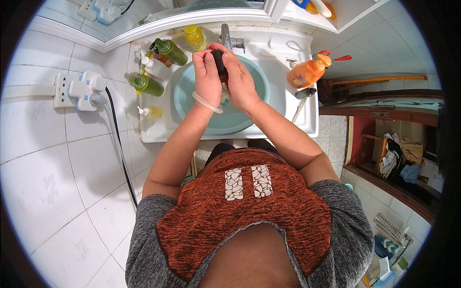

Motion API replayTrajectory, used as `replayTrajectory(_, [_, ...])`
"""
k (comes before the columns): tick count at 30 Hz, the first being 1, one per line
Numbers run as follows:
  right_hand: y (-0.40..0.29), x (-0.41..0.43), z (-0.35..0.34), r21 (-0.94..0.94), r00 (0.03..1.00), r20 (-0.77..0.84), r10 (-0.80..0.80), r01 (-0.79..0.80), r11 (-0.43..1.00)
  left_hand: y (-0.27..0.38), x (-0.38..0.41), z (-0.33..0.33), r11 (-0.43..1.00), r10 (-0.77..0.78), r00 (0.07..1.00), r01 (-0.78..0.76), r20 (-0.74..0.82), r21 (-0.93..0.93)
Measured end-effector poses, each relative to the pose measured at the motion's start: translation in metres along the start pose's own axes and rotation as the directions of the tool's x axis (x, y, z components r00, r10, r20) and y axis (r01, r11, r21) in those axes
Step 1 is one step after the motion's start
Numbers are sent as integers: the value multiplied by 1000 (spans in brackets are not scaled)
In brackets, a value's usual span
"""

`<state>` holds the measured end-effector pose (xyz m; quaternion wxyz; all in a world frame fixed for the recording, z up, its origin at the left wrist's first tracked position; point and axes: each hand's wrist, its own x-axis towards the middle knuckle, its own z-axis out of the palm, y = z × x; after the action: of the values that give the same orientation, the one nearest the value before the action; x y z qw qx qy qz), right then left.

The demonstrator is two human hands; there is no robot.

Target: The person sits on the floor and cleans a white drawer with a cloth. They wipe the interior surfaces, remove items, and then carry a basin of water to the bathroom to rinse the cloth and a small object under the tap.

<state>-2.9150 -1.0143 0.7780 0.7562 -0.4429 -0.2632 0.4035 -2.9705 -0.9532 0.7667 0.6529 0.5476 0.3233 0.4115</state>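
Observation:
A dark, rounded object (218,62), its kind unclear, is held between my two hands above a light blue plastic basin (183,120). My left hand (207,77), with a pale bangle (207,103) at the wrist, presses on its left side. On the other side, my right hand (239,79) wraps it with the fingers pointing up towards the tap. A bit of red shows at the fingertips, and the lower part of the object is hidden by my palms. Water stands in the basin, which sits in a white sink (158,136). Just beyond my fingers is the metal faucet (226,36).
Green bottles (147,85), a white pump bottle (157,68) and a small yellow pump bottle (151,112) line the sink's left side. A yellow bottle (195,37) stands behind. On the right are an orange pump bottle (306,73), a small dark bottle (305,93) and a toothbrush (277,57).

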Motion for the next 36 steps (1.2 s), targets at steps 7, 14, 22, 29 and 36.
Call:
replayTrajectory(7, [-20, 18, -8, 255, 915, 0, 404, -391, 884, -7, -7, -3, 933, 287, 924, -330, 254, 147])
replayTrajectory(14, [-3, 9, 3, -179, 988, -32, -154, 146, 973, -4, -1, 7, 995, 61, 998, -61, -4, -79])
replayTrajectory(22, [-10, 1, -5, -490, 933, 126, -337, 353, 797, 13, -5, 14, 938, -128, 990, 101, -59, -333])
replayTrajectory(29, [-32, 7, -13, -426, 959, -75, -272, 216, 879, 35, -1, 0, 911, -51, 982, 121, 182, -395])
replayTrajectory(36, [-36, 11, -14, -615, 837, -24, -547, 419, 668, 47, -8, 3, 891, -92, 976, 170, 199, -422])
